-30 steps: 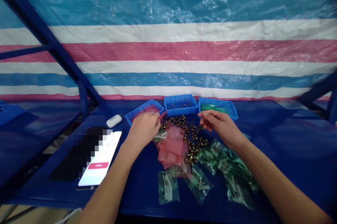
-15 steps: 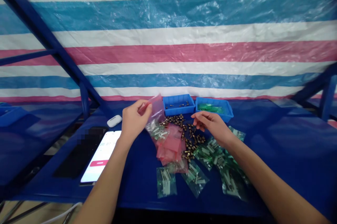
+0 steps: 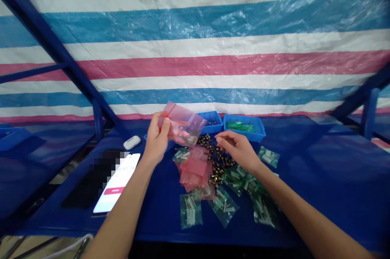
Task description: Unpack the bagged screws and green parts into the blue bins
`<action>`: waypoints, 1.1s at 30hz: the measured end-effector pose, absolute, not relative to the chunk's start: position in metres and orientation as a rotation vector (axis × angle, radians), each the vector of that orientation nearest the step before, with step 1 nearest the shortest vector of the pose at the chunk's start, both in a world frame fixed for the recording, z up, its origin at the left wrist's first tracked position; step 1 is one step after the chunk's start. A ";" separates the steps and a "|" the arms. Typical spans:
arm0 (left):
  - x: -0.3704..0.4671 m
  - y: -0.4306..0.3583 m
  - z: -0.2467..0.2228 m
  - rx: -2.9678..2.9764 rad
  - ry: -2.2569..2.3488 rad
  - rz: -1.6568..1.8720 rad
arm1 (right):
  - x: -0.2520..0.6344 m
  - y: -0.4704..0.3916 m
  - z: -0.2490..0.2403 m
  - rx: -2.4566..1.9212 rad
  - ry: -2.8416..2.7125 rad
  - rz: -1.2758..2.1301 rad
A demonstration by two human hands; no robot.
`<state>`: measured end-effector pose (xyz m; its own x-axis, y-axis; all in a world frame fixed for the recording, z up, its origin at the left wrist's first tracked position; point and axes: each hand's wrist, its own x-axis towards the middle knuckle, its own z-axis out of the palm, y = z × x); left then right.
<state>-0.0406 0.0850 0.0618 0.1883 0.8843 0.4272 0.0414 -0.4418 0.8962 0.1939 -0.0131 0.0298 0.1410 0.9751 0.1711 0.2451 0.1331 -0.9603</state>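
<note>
Tabletop (image 3: 323, 169); pink bag (image 3: 184, 124) between fingers (image 3: 165, 128)

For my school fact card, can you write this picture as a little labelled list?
Left hand: holds a see-through pink bag
Right hand: by the small metal pieces; can't tell if holding any
Middle: pile of pink bags
Front: green-tinted bags with pale strips inside
Back: blue tray with green things
Left side: phone, white case

phone screen (image 3: 122, 180) | "07 34", digits before it partly masked | red button (image 3: 120, 190): label too small to read
</note>
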 end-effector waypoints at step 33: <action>-0.011 0.057 0.046 1.562 0.716 0.827 | 0.177 -0.024 0.034 -1.210 -1.438 1.187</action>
